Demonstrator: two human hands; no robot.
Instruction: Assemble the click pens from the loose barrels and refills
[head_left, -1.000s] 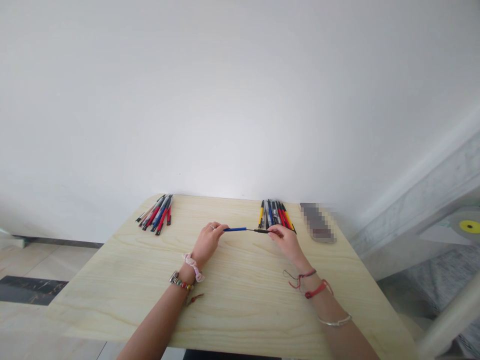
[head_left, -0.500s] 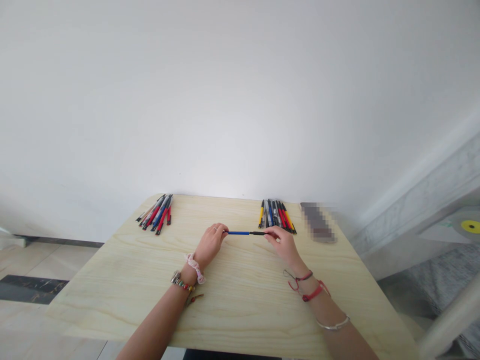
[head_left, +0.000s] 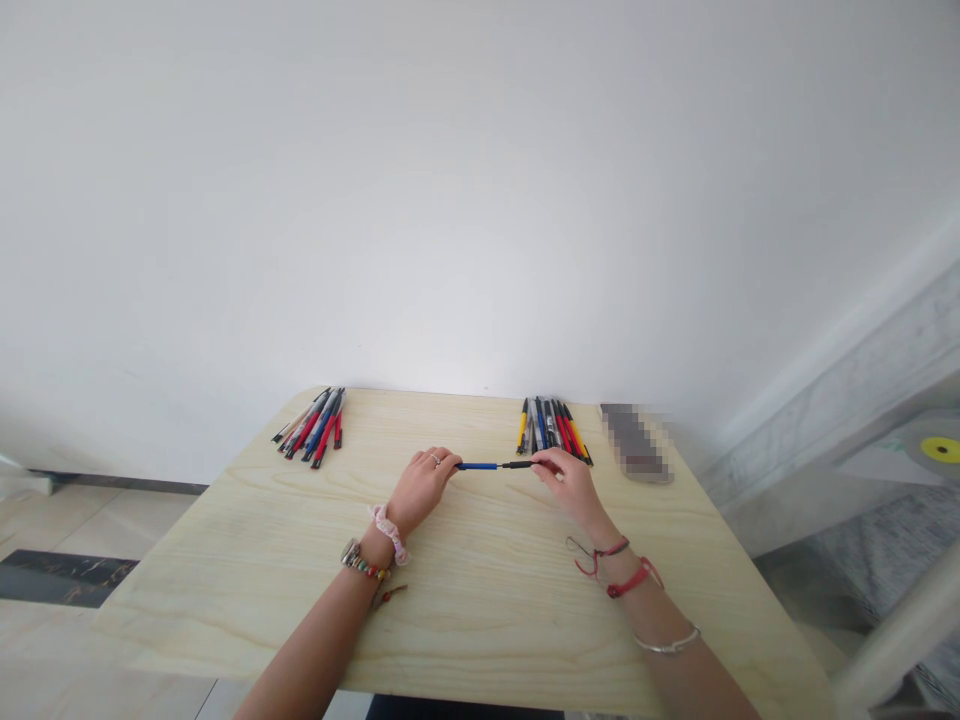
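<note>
Barrel point(head_left: 478, 466), blue, one: horizontal, between the hands toward the far side of the table point(head_left: 487, 590); outer end pinched in the fingertips of the left hand point(head_left: 421, 487). Whether it touches the tabletop cannot be told.

Grip point(head_left: 517, 464), black, one: in line with the barrel, outer end pinched in the fingertips of the right hand point(head_left: 570, 484). Slight gap between the two parts, with a thin piece in it, too small to make out.

Left pens point(head_left: 325, 432), one bunch: red, blue and pale, black-ended, overlapping, at the far left corner.

Right pens point(head_left: 565, 428), one bunch: yellow, blue, red and dark, side by side, just beyond the right hand.

Pixelated item point(head_left: 639, 445), one: dark, oblong, right of the right pens; details obscured.

Worn, left: ring point(head_left: 436, 461), pale scrunchie point(head_left: 391, 535), beaded bracelet point(head_left: 367, 567). Worn, right: red bracelet point(head_left: 631, 581), silver bangle point(head_left: 669, 643).

Wall point(head_left: 480, 200), white: along the table's far edge.
</note>
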